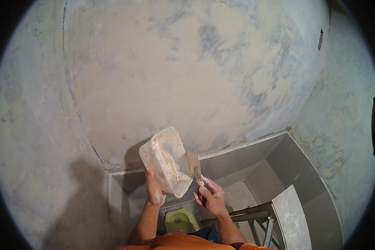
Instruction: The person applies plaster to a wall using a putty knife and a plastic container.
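My left hand (155, 189) grips a translucent plastic tub (147, 151) from its left side and holds it tilted in front of me. Inside lies pale, creamy wall putty (166, 160), some of it smeared up the walls. My right hand (211, 196) is closed round the dark handle of a putty knife (194, 165). The knife's blade is at the tub's right rim; whether it touches the rim I cannot tell. White putty smudges both hands. Ahead stands a wall (162, 83) partly coated with beige putty, grey patches showing through.
Grey tiles (241, 156) line the lower walls. A green squat toilet (181, 221) is set in the floor below me. At lower right stands a metal-framed stand (266, 225) beside a pale board (292, 218). A side wall (341, 116) rises at right.
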{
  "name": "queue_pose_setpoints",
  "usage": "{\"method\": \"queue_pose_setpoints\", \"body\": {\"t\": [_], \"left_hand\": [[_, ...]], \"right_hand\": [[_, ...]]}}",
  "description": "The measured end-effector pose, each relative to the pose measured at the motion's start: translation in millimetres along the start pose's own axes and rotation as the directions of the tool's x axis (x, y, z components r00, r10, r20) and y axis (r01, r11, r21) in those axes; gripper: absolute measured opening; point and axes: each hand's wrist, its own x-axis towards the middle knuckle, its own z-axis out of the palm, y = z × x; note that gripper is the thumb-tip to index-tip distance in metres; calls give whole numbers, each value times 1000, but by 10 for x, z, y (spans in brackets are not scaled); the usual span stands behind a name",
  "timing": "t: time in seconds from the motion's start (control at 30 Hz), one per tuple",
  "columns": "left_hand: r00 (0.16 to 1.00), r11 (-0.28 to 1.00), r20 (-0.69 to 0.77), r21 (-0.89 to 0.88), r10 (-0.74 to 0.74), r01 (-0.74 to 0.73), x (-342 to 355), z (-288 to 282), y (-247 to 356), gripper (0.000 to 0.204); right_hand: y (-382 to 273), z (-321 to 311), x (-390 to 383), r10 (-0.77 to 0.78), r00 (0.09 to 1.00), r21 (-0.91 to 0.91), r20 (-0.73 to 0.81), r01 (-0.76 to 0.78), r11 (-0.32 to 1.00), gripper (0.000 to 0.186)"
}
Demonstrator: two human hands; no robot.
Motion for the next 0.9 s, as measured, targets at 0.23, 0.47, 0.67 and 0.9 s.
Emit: {"method": "queue_pose_setpoints", "body": {"t": [0.23,0.47,0.67,0.9], "left_hand": [[998,994,40,101,41,-45,41,-23,7,80],[998,982,31,179,60,-65,57,-157,-8,81],[996,998,82,67,15,-20,76,-224,7,72],[1000,993,19,121,0,-2,51,-120,23,83]], "right_hand": [[-77,9,3,128,988,-17,-92,-130,991,44],[-21,63,82,142,987,22,-81,-140,990,42],[-63,83,128,191,981,53,-46,-188,981,45],[-25,121,133,202,975,62,-86,-198,978,45]]}}
